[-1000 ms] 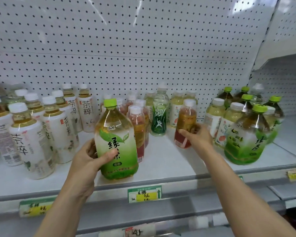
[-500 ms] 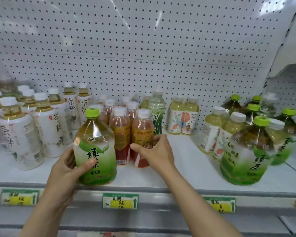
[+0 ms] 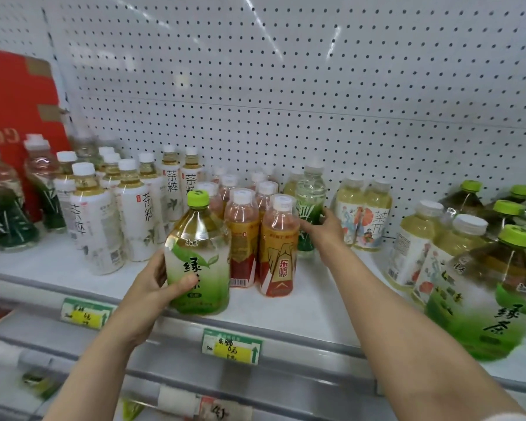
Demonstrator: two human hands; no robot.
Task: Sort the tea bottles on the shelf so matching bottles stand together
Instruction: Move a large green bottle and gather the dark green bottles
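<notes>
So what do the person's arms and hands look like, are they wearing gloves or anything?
No gloves: both hands, the left hand and the right hand, are bare. Both forearms are bare too, with no watch, ring or bracelet showing. Only a pale edge at the bottom right corner might be a sleeve; I cannot tell.

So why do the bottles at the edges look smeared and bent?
Head view: the wide lens bows the shelf edge; motion blur smears the right green tea bottles and left clear bottles; the held green tea bottle stays sharp; ceiling-light streaks glare on the pegboard.
</notes>
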